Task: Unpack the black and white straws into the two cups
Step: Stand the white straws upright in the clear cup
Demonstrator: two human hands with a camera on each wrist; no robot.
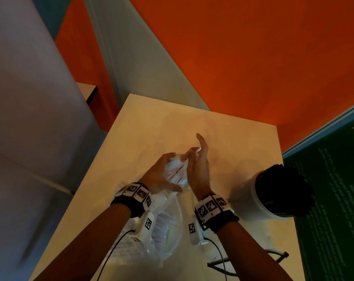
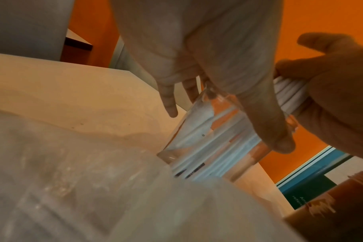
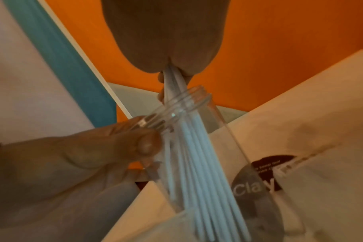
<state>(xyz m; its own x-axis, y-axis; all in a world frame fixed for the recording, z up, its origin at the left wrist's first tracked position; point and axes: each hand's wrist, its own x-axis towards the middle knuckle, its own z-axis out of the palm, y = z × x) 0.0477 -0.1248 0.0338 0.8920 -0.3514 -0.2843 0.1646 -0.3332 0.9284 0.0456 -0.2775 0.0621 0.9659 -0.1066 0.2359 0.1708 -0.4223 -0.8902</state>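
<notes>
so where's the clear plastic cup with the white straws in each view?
Head: clear plastic cup mid-frame, between both hands.
Left wrist: centre-right, under the left hand's fingers.
Right wrist: centre, threaded rim up.
Shared landmark: bundle of white straws in the cup.

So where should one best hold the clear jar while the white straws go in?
Grip the clear jar round its wall below the threaded neck, from the left, as the left hand does; the mouth stays free for the white straws.

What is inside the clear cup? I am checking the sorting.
White straws fill the clear plastic cup that the left hand grips; the right hand holds their tops. Its bottom is hidden.
</notes>
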